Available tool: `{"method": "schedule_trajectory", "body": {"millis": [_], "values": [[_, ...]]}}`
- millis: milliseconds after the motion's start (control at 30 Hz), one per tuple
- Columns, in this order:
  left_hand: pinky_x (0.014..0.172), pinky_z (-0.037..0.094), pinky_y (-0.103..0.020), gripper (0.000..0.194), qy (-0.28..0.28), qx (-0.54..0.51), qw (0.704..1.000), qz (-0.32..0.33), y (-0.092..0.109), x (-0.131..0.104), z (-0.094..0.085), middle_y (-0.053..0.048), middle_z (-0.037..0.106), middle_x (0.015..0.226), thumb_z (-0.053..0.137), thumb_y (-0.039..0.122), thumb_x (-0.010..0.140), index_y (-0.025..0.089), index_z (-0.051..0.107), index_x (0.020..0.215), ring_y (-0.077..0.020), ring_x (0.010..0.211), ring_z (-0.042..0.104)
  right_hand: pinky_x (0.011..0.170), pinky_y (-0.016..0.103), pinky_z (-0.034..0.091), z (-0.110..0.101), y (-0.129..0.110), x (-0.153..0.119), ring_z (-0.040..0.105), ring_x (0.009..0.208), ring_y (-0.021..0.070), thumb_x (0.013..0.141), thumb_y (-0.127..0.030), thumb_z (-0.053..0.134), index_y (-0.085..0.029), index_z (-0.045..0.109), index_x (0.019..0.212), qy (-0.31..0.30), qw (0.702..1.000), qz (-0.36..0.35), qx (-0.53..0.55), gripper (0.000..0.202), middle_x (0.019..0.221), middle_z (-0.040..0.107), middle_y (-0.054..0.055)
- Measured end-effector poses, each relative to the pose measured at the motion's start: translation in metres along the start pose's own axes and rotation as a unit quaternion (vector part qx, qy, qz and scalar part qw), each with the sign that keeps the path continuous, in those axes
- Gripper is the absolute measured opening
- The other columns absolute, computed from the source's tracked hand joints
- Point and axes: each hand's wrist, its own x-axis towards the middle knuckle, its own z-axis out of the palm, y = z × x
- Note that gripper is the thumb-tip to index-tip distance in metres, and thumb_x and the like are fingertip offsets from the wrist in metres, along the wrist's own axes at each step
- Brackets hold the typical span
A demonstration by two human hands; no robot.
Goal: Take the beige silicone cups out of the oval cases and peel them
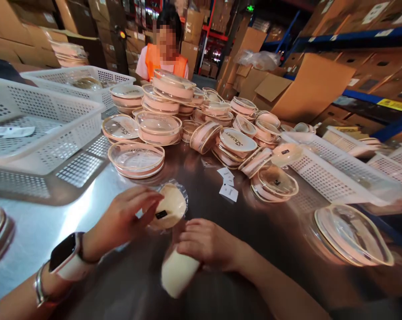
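Note:
My left hand [127,218] has its fingers closed at the left edge of a round cream powder puff [174,202] that bears a small black label. Crinkled clear wrap shows around this puff's rim. A small white piece, too blurred to name, shows by the left fingertips. Just to the right, my right hand [209,244] is wrapped over the upper end of a second cream puff [179,273], whose rounded end points down towards me. Beyond the hands, small white printed labels [228,192] lie on the dark, shiny metal table [201,189].
Clear oval pouches with pink sides [159,127] are piled across the table's far side. White perforated baskets [44,153] stand at left, with another basket [324,173] at right. A single pouch [352,235] lies near right. A person in an orange vest [150,55] is opposite.

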Motion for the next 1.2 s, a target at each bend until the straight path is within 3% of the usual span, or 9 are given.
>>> {"method": "schedule_trajectory", "body": {"millis": [167, 233, 333, 433, 533, 633, 800, 933, 1200], "values": [[0.097, 0.048, -0.036, 0.041, -0.152, -0.262, 0.952, -0.039, 0.021, -0.014, -0.006, -0.010, 0.062, 0.127, 0.053, 0.042, 0.091, 0.026, 0.052, 0.128, -0.0263, 0.117, 0.058, 0.078, 0.027, 0.052, -0.006, -0.017, 0.002, 0.067, 0.088, 0.0174, 0.087, -0.040, 0.051, -0.018, 0.059, 0.110, 0.203, 0.947, 0.176, 0.176, 0.032, 0.101, 0.069, 0.009], [0.092, 0.051, -0.035, 0.061, -0.178, -0.304, 0.931, -0.091, 0.025, -0.018, -0.003, -0.011, 0.056, 0.135, 0.059, 0.050, 0.085, 0.027, 0.043, 0.139, -0.0273, 0.114, 0.060, 0.083, 0.030, 0.051, -0.008, -0.024, 0.007, 0.065, 0.091, 0.0192, 0.088, -0.044, 0.050, -0.018, 0.061, 0.110, 0.176, 0.910, 0.240, 0.290, 0.036, 0.103, 0.068, 0.009], [0.067, 0.051, -0.024, 0.044, -0.239, -0.248, 0.925, -0.164, 0.030, -0.015, 0.006, -0.007, 0.070, 0.105, 0.059, 0.030, 0.085, 0.024, 0.054, 0.128, -0.0163, 0.077, 0.065, 0.081, 0.032, 0.051, -0.007, -0.030, 0.011, 0.063, 0.089, 0.0205, 0.085, -0.048, 0.055, -0.016, 0.055, 0.122, 0.062, 0.855, 0.256, 0.447, 0.049, 0.101, 0.066, 0.009], [0.055, 0.042, -0.020, 0.023, -0.295, -0.213, 0.910, -0.197, 0.035, -0.009, 0.014, -0.001, 0.068, 0.072, 0.051, 0.017, 0.085, 0.019, 0.069, 0.098, -0.0116, 0.060, 0.057, 0.069, 0.025, 0.048, -0.005, -0.033, 0.010, 0.058, 0.074, 0.0138, 0.078, -0.034, 0.065, -0.018, 0.044, 0.135, 0.047, 0.846, 0.352, 0.397, 0.063, 0.093, 0.063, 0.004], [0.056, 0.040, -0.020, 0.021, -0.321, -0.240, 0.890, -0.216, 0.039, -0.007, 0.019, -0.001, 0.067, 0.072, 0.050, 0.021, 0.086, 0.017, 0.071, 0.086, -0.0123, 0.063, 0.056, 0.055, 0.018, 0.041, -0.004, -0.036, 0.010, 0.043, 0.054, 0.0067, 0.076, -0.025, 0.064, -0.017, 0.055, 0.124, 0.086, 0.849, 0.402, 0.332, 0.049, 0.067, 0.051, -0.005], [0.056, 0.038, -0.021, 0.026, -0.341, -0.260, 0.870, -0.244, 0.041, -0.008, 0.018, -0.001, 0.066, 0.074, 0.047, 0.027, 0.089, 0.017, 0.070, 0.089, -0.0123, 0.064, 0.053, 0.049, 0.017, 0.038, -0.005, -0.038, 0.013, 0.042, 0.047, 0.0059, 0.080, -0.023, 0.057, -0.014, 0.067, 0.106, 0.111, 0.844, 0.401, 0.337, 0.029, 0.057, 0.052, -0.005], [0.050, 0.028, -0.022, 0.030, -0.386, -0.212, 0.850, -0.289, 0.042, -0.011, 0.014, 0.004, 0.057, 0.069, 0.062, 0.028, 0.075, 0.019, 0.063, 0.103, -0.0109, 0.058, 0.044, 0.059, 0.019, 0.048, 0.001, -0.038, 0.015, 0.066, 0.069, 0.0142, 0.082, -0.025, 0.053, -0.013, 0.070, 0.096, 0.148, 0.838, 0.401, 0.339, 0.025, 0.084, 0.073, 0.008], [0.050, 0.023, -0.024, 0.006, -0.412, -0.197, 0.847, -0.272, 0.042, -0.011, 0.018, 0.006, 0.047, 0.063, 0.056, 0.023, 0.075, 0.017, 0.055, 0.076, -0.0096, 0.057, 0.035, 0.045, 0.017, 0.039, 0.010, -0.037, 0.011, 0.058, 0.048, 0.0100, 0.082, -0.026, 0.055, -0.015, 0.070, 0.081, 0.145, 0.880, 0.375, 0.252, 0.019, 0.060, 0.067, 0.001], [0.054, 0.026, -0.024, 0.018, -0.408, -0.235, 0.834, -0.287, 0.044, -0.011, 0.018, 0.006, 0.043, 0.066, 0.053, 0.031, 0.084, 0.018, 0.047, 0.073, -0.0110, 0.062, 0.034, 0.052, 0.024, 0.039, 0.008, -0.035, 0.008, 0.058, 0.057, 0.0116, 0.092, -0.024, 0.052, -0.018, 0.064, 0.074, 0.223, 0.967, 0.099, -0.075, 0.022, 0.064, 0.066, -0.001]]}}
